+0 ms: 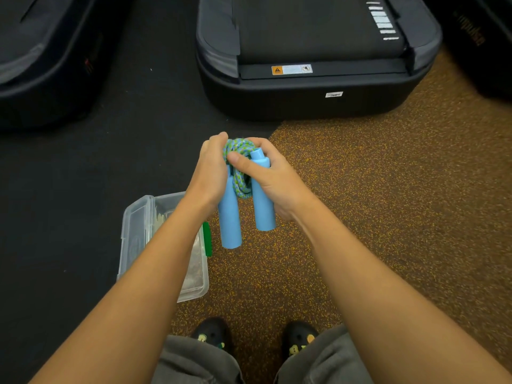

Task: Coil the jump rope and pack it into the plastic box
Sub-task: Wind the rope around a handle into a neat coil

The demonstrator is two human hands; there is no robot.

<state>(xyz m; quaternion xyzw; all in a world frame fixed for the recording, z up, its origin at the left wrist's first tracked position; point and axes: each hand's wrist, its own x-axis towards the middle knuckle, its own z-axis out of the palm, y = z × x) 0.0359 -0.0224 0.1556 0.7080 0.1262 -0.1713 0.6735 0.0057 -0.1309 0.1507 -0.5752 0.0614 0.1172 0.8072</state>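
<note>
Clear plastic box (191,295) is lying on the floor, straddling the edge between a black mat (110,167) and a speckled brown-and-yellow granular floor (374,203). The box is rectangular with rounded corners and is carrying a green clip (207,241) on its right side. Pale shapes are showing through its walls, but whether they are contents cannot be told. The left forearm is crossing over it and hiding its middle.

The rope (240,176) is not lying in the box: it is being held in the air, up and to the right of the box. It is a braided cord, green and blue, bunched into a tight coil between two smooth light-blue cylindrical handles (230,225) that are hanging downward side by side.

The left hand (210,173) is curling round the coil and the top of the left handle. The right hand (273,178) is gripping the right handle, its thumb pressing on the coil. The two hands are closing on the same bundle.

Beyond the box, a black treadmill (304,103) with a matte belt is standing; nearer than the box, dark shoes (213,333) and grey shorts (194,361) are showing.
</note>
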